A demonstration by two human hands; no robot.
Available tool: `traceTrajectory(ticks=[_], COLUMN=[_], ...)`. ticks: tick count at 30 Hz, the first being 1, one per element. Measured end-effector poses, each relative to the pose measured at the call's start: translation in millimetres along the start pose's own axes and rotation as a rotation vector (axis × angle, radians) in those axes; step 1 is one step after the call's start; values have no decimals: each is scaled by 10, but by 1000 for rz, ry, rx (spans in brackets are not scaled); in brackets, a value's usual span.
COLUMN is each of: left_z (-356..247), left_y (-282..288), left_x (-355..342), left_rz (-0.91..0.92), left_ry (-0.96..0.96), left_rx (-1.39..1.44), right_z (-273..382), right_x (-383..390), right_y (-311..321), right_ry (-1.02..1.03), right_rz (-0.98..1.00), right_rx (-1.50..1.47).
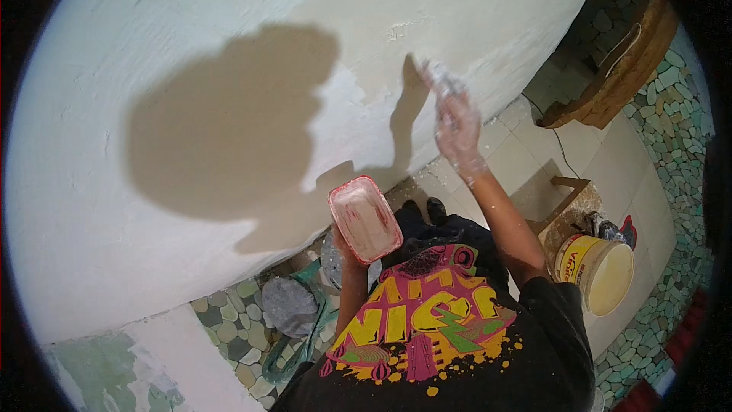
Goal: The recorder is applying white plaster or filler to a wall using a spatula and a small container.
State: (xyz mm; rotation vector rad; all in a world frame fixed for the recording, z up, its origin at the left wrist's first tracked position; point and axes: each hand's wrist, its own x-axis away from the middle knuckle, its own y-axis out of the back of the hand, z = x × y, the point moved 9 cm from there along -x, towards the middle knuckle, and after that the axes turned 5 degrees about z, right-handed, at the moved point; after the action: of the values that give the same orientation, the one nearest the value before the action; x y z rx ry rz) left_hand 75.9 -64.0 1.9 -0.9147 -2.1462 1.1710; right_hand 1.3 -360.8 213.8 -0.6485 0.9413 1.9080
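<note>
Reaching toward the wall (473,0), the right hand (457,123), grip too blurred to tell, has the tub (387,210) near-left, lengthwise far-left to near-right, clasped by the left hand (341,246).

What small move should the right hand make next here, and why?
Probably smoothing the rough patch on the wall: the right hand is up near it, coated white, though blur hides whether it touches. The left hand holds a tub with pale material inside, so more seems within reach.
</note>
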Motion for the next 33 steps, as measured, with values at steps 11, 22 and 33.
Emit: traceTrajectory(ticks=[11,22,33], left_z=[-38,-33,5], left_y=[-60,69,-208], left_x=[30,-120,-95], left_rz=[-4,-41,50], left_ry=[26,53,35], left_rx=[42,-50,59], right_z=[154,574,735], right_x=[-444,-555,-381], right_y=[175,212,-96], right_ry=[-427,-277,-239], right_rz=[-117,-1,-57], right_rx=[-454,-448,-348])
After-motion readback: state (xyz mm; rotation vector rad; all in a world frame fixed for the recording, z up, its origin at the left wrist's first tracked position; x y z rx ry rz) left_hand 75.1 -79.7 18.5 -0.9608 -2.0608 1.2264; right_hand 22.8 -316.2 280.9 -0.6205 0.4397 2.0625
